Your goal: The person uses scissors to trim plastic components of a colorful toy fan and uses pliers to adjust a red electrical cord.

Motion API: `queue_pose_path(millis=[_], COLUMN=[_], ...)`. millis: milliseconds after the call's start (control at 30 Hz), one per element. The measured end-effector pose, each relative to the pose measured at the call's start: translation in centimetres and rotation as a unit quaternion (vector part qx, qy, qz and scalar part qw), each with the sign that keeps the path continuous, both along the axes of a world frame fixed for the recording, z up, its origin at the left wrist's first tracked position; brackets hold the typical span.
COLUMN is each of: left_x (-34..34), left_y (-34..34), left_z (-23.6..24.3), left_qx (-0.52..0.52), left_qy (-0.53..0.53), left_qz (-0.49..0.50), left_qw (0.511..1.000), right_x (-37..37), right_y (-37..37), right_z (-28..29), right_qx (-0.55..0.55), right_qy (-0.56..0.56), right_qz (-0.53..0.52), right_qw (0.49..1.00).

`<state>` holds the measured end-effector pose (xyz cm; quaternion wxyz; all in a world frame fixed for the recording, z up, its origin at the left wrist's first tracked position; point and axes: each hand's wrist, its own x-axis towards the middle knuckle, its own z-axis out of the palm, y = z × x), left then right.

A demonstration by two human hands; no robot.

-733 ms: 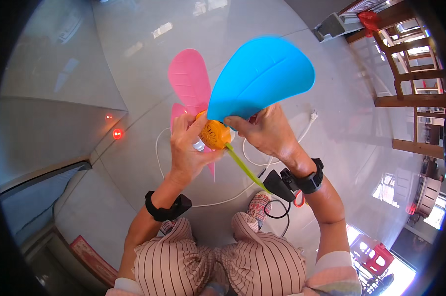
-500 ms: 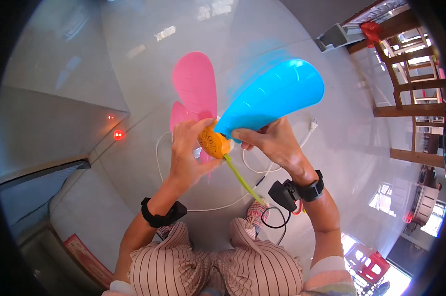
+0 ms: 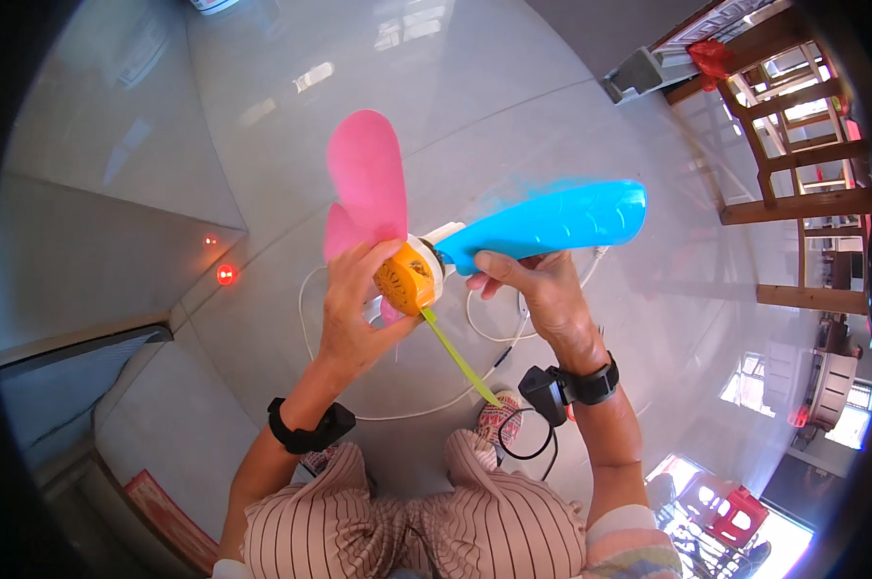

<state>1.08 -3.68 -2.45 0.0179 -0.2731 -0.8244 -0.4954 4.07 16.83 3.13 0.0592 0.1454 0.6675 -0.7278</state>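
Held in the air over the grey floor (image 3: 513, 106), in front of the person's knees: a toy windmill with an orange hub (image 3: 404, 280), a pink blade (image 3: 366, 183), a blue blade (image 3: 552, 224) and a thin green stick (image 3: 460, 361) running down from the hub.

Left hand (image 3: 354, 309): clenched round the hub from behind and below, fingers wrapped about its rim, thumb near the pink blade's root.
Right hand (image 3: 532, 289): grasping the blue blade near its root, fingertips under its lower edge, thumb side close to the hub.

Handling, as judged: the whole thing looks like light, thin plastic. Blades are probably springy and would bend or crease if pinched at the tip; their smooth faces may slip. The hub looks like the stiffest part and the best place to hold. The stick is slender and likely to flex. A blade is best taken near its root, where it joins the hub.

Against the picture half a second earlier: the blue blade then pointed up and to the right, showing its broad face; now it lies nearly level, edge-on and narrow. The pink blade stands more upright. Both hands keep their holds.

Around: a white cord (image 3: 397, 410) loops on the floor; wooden chairs (image 3: 793, 145) stand at upper right; black bands sit on both wrists.
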Motion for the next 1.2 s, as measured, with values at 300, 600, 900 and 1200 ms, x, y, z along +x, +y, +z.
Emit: queue_pose_path(millis=[300,600,900,1200], left_x=[0.2,0.4,0.3,0.3], left_y=[0.0,-0.1,-0.2,0.7], left_z=[-0.1,-0.3,-0.2,1.0], left_qx=[-0.041,-0.055,-0.064,-0.029], left_qy=[0.005,-0.001,-0.011,-0.040], left_qz=[-0.006,0.002,0.008,0.032], left_qw=[0.999,0.998,0.998,0.998], right_x=[0.7,0.8,0.0,-1.7], right_y=[0.2,-0.3,0.0,0.5], right_z=[-1.2,-1.5,-2.4,-0.5], right_qx=[-0.042,-0.060,-0.054,0.028], right_qy=[0.032,0.000,0.051,0.064], right_qz=[0.014,0.025,0.070,0.115], right_qw=[0.999,0.998,0.995,0.991])
